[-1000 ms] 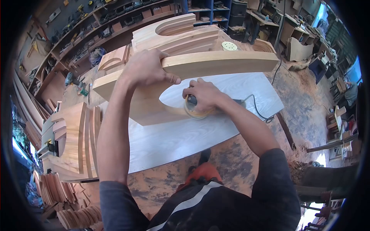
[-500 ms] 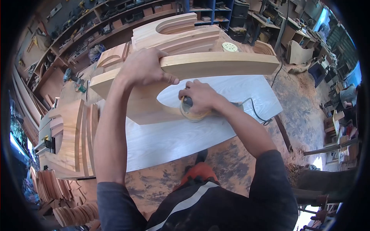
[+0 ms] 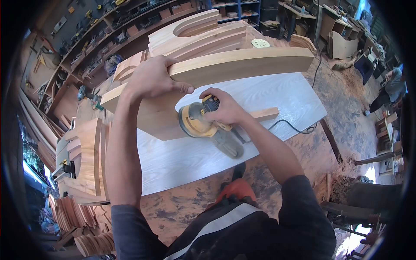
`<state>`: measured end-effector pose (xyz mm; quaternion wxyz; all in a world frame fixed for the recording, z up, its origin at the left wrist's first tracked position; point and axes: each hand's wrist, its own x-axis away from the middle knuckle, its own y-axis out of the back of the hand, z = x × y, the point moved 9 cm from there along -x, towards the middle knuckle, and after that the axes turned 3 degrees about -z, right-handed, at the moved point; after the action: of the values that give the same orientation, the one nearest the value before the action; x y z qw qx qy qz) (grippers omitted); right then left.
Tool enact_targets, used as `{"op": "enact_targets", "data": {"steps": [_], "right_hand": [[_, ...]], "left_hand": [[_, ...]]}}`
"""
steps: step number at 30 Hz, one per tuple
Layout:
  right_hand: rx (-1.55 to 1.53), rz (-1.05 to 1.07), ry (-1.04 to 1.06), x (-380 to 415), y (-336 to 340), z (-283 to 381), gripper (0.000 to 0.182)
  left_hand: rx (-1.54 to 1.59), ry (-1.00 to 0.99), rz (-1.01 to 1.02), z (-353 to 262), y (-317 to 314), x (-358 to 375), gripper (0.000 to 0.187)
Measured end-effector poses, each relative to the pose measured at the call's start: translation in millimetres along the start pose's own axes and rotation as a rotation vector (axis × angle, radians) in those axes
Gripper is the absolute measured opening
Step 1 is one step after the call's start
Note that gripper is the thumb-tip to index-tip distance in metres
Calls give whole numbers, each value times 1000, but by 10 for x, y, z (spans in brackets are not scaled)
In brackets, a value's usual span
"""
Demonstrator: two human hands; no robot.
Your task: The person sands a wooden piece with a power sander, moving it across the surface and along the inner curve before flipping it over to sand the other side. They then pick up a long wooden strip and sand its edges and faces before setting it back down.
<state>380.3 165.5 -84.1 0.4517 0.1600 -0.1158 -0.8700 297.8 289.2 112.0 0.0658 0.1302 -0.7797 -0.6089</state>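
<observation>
My left hand [image 3: 156, 80] is wrapped over the top edge of a thick curved wooden piece [image 3: 242, 64], thumb on its near face. The piece stands on edge on a white wood-grained board [image 3: 169, 167]. In my right hand [image 3: 227, 108] is a yellow and black orbital sander [image 3: 197, 121], gripped around its body. Its round pad is against or very near the lower face of the piece; exact contact is hard to tell. A grey dust canister [image 3: 229, 145] hangs from the sander towards me, somewhat blurred. Behind my right wrist lies a short wooden strip [image 3: 264, 114].
Cut wooden parts [image 3: 199, 37] are stacked beyond the piece, and more curved parts [image 3: 84, 160] stand at left. A perforated sanding disc [image 3: 260, 43] lies at the back. The sander's cord [image 3: 294, 130] loops at right. A cordless drill [image 3: 89, 96] is at far left. Another person [image 3: 392, 86] is at far right.
My right hand has turned the sander, so its body and dust canister now show, and the pad has moved left along the piece. My left hand keeps its hold.
</observation>
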Motion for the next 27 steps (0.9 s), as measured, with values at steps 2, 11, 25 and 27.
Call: {"op": "enact_targets", "data": {"steps": [2, 11, 25, 27], "right_hand": [[-96, -4, -36, 12, 6, -8, 65], [493, 221, 94, 71, -139, 301, 67], [331, 44, 155, 101, -74, 263, 62], [92, 20, 128, 111, -40, 214, 63]], "left_hand": [[1, -12, -2, -22, 5, -7, 81], [45, -20, -7, -19, 35, 24, 83], [47, 9, 51, 52, -33, 6, 78], [30, -6, 30, 67, -27, -1, 79]]}}
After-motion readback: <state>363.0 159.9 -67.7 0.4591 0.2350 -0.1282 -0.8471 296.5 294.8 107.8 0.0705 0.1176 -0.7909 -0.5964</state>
